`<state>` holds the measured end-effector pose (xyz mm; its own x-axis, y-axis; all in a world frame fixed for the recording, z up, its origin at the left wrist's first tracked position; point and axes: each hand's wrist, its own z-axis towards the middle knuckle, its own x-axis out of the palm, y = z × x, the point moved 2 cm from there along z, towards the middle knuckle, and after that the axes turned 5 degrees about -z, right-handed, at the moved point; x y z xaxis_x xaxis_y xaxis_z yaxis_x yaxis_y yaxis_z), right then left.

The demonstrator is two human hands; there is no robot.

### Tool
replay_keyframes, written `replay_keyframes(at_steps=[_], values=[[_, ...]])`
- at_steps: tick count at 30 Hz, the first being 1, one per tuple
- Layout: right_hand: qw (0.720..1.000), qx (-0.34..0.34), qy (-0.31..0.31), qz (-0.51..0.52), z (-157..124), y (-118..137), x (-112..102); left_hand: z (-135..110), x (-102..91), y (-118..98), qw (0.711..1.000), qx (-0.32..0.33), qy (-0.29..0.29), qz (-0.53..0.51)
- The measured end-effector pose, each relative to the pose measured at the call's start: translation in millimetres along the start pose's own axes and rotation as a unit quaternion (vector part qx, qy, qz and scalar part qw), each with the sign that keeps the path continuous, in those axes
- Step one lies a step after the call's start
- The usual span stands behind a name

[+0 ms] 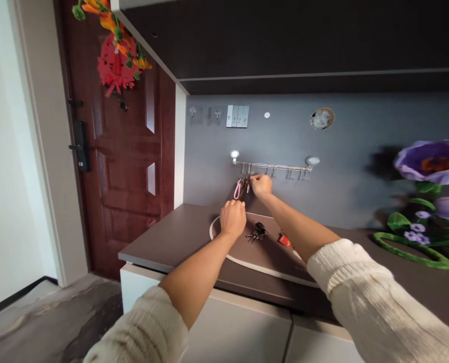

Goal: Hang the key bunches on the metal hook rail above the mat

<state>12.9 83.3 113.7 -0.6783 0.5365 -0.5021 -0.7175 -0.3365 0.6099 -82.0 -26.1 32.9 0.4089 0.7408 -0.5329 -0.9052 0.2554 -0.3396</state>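
A metal hook rail (273, 166) is fixed to the grey wall, and a pink loop strap (238, 190) hangs near its left end. Beside that strap, a dark brown keychain (243, 191) with keys hangs just below the hooks. My right hand (262, 186) is closed in a pinch at the top of these keys, close under the rail. Lower down, my left hand (233, 218) is closed around the bottom of the dark keychain; its fingertips are mostly hidden. On the brown mat (262, 257) lie a bunch of keys (257, 232) and a small red item (284, 240).
A dark cabinet (284, 40) overhangs the counter (164, 232). Purple fabric flowers (432, 164) stand at the right. Light switches (238, 116) are on the wall. A brown door (129, 201) is at the left, behind hanging orange flowers (109, 21).
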Motion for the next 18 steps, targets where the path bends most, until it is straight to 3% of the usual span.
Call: replay_keyframes(at_steps=[10,18], values=[[1.000,-0.007,0.000,0.006,-13.8,-8.9,-9.6,-0.6,1.6,0.6,1.000,0.016,0.009,-0.002],[0.992,-0.030,0.056,0.107,-49.1,-23.3,-26.8,-2.4,1.1,0.0,0.996,0.061,0.045,-0.045]])
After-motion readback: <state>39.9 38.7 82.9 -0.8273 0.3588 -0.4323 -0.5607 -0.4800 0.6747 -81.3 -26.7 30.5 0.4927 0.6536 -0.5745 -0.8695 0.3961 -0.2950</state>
